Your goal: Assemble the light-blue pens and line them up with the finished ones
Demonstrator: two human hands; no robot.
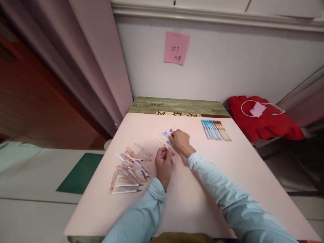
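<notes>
My left hand (163, 165) is closed around a pale blue pen barrel (173, 161), whose tip points down toward the table. A thin white refill (159, 139) slants up and left from the barrel's upper end. My right hand (181, 141) is just beyond, its fingers bent together over small blue pen parts; whether one is pinched is hidden. One pale blue pen part (165, 134) lies at those fingertips and another blue part (169, 144) lies below them. A small dark blue piece (171, 130) rests just past the hand.
A loose pile of clear pen barrels (131, 173) and white refills (128, 192) lies at the left. Several finished-looking pens, blue (211, 129) and orange-brown (222, 131), line up at the back right. Red cloth (265, 125) with a white cable lies beyond the pale table (202, 209).
</notes>
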